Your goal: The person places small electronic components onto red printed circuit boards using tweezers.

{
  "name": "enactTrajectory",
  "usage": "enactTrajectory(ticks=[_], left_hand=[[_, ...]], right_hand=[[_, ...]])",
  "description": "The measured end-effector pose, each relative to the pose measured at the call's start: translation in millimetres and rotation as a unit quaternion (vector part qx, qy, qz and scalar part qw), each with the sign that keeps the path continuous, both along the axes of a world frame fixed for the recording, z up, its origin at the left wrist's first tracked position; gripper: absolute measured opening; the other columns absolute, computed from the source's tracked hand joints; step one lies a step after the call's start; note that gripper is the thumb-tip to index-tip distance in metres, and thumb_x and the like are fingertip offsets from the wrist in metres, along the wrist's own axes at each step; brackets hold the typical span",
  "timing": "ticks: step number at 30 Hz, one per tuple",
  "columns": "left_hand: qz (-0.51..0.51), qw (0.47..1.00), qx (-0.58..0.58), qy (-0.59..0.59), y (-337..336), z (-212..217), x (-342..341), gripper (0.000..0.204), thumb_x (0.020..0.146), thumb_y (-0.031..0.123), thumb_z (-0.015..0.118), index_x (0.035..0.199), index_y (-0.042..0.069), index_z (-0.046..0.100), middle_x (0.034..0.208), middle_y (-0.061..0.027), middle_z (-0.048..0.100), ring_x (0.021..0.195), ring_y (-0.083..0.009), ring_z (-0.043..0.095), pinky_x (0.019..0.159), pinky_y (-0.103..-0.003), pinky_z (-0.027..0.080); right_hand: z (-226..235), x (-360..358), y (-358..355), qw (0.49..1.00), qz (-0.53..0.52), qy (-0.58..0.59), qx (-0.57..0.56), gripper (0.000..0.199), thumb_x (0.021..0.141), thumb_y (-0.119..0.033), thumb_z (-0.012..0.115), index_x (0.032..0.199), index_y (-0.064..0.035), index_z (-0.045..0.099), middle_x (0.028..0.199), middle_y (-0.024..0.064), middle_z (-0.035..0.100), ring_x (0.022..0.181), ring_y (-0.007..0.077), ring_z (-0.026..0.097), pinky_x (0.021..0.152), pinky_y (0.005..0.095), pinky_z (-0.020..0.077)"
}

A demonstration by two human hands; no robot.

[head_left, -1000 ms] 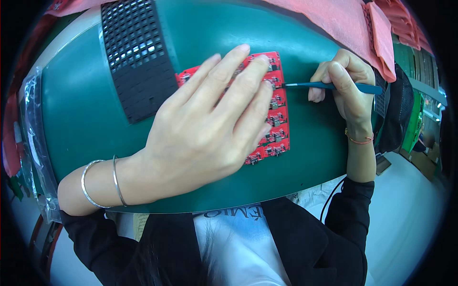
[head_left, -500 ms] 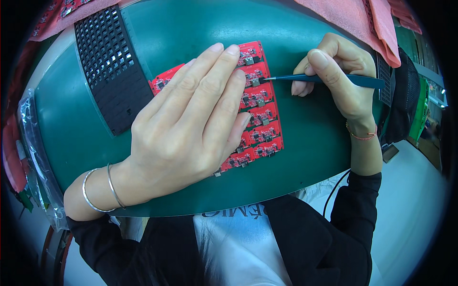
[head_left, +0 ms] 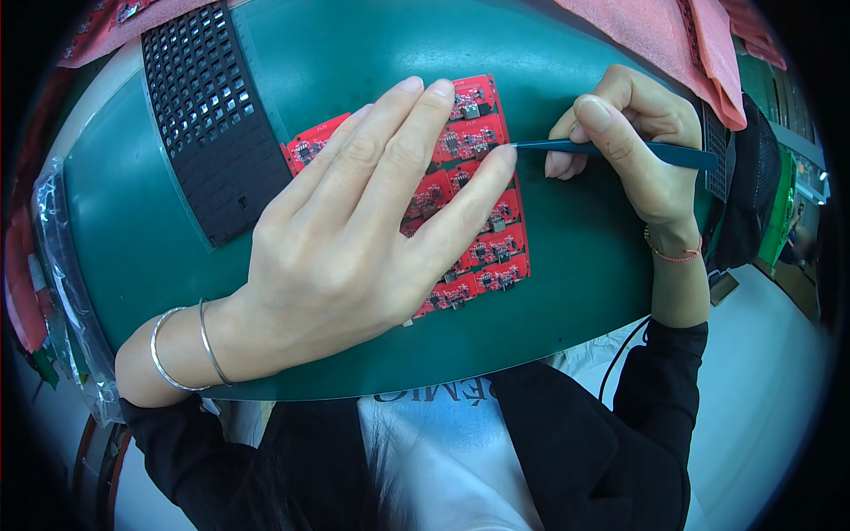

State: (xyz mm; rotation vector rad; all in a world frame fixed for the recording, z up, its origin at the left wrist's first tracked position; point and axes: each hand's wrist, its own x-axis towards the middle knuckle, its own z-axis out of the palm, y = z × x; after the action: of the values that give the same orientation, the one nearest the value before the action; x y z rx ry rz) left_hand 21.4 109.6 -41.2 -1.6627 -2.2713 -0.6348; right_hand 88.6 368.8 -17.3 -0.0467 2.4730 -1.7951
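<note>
A panel of joined red circuit boards (head_left: pixel 505 250), set with small black and metal parts, lies on a green mat (head_left: pixel 602 274). My left hand (head_left: pixel 336 234) rests palm down across it with fingers stretched out, covering much of its left side. One finger reaches to the panel's right edge, its tip at the point of the tweezers. Dark blue tweezers (head_left: pixel 668 154) are pinched in my right hand (head_left: pixel 624 146), pointing left at a board in the second row. Whether anything is at the tweezer point cannot be made out, as the fingertip meets it there.
Left of the panel lies a black sheet (head_left: pixel 208 124) of small square pads on clear backing, many squares gone from its upper part. Pink foam (head_left: pixel 660 44) hangs over the far right edge. A clear plastic bag (head_left: pixel 75 301) lies at the left, a black mesh item (head_left: pixel 753 177) at the right.
A finger of my left hand has stretched right, from the middle of the panel to the tweezer point. The panel and left hand have shifted slightly right; the right hand barely moved.
</note>
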Motion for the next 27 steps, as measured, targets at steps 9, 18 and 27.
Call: enactTrajectory(ticks=[9,18,27], left_hand=[[0.007,0.998,0.008,-0.058,-14.9,24.0,0.6,0.044,0.072,0.010,0.081,0.115,0.002,0.076,0.127,-0.0223,0.067,0.114,-0.0367,0.070,0.093,-0.039,0.060],[0.075,0.996,-0.017,0.032,-99.8,27.4,-19.5,0.023,0.074,0.008,0.082,0.094,-0.004,0.075,0.100,-0.0150,0.071,0.091,-0.0306,0.073,0.077,-0.036,0.063],[0.075,0.995,0.049,-0.036,-107.5,10.9,-18.8,0.027,0.073,-0.003,0.079,0.100,-0.006,0.076,0.106,-0.0178,0.072,0.101,-0.0337,0.073,0.084,-0.039,0.062]], right_hand=[[16.3,-17.6,11.3,0.996,-0.015,0.044,-0.080,0.035,0.112,-0.023,0.044,0.094,0.0021,0.060,0.080,0.0191,0.070,0.067,0.0216,0.068,0.065,0.0314,0.0566],[21.8,-90.5,-126.0,0.977,0.048,-0.049,-0.204,0.027,0.102,-0.020,0.070,0.083,-0.0016,0.064,0.077,0.0061,0.072,0.069,0.0076,0.068,0.059,0.0211,0.0537],[10.6,-98.0,-144.9,0.975,-0.019,-0.120,-0.184,0.025,0.105,-0.017,0.065,0.087,-0.0003,0.064,0.082,0.0075,0.073,0.073,0.0100,0.072,0.062,0.0210,0.0574]])
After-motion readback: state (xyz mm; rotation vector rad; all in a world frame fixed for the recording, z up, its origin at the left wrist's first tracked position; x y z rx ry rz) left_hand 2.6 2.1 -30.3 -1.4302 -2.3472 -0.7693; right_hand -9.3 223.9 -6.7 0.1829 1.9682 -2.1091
